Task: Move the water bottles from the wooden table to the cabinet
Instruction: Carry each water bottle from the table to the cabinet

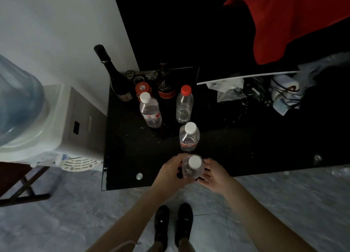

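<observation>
both hands, left (171,173) and right (216,176), grip one white-capped water bottle (193,166) on the black cabinet (246,147).

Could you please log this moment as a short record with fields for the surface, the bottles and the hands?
surface: black glossy top
held bottle: white-capped water bottle, near the front edge
left hand: fingers on the bottle's left side
right hand: open beside the bottle, contact unclear
standing clear bottles: two white caps, one red cap
behind: dark wine bottle

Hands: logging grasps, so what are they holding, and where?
Both hands, left and right, clasp the clear white-capped plastic water bottle around its body.
</observation>
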